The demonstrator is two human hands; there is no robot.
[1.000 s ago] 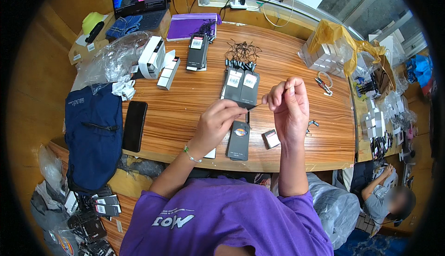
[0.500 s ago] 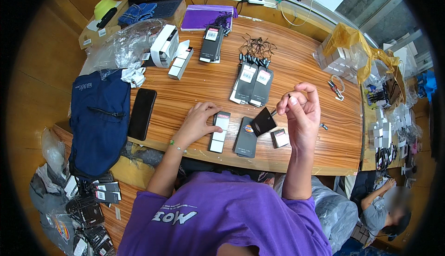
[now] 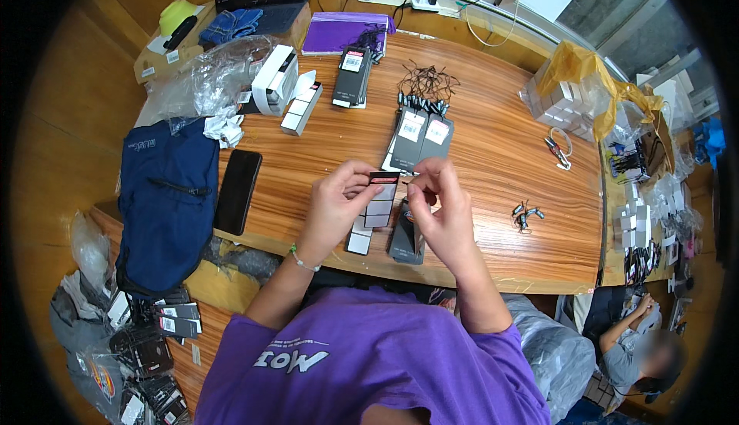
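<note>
My left hand pinches a white hang tag with a black and red top, held up over the table. Beneath it lies a stack of similar white tags. My right hand is closed close to that tag's top edge, with a thin black cord between thumb and fingertips. A small dark tag hangs under the right hand, mostly hidden by it. Below both hands is a stack of dark grey tags. Whether the cord passes through the white tag cannot be seen.
Corded grey tags lie ahead, and another pile behind them. Loose short cords are at the right. A phone, a blue bag and a white box stand left. A co-worker sits at right.
My left hand has lifted a white tag off its stack. My right hand has moved left and lower with the cord and small dark tag, up to the white tag.
</note>
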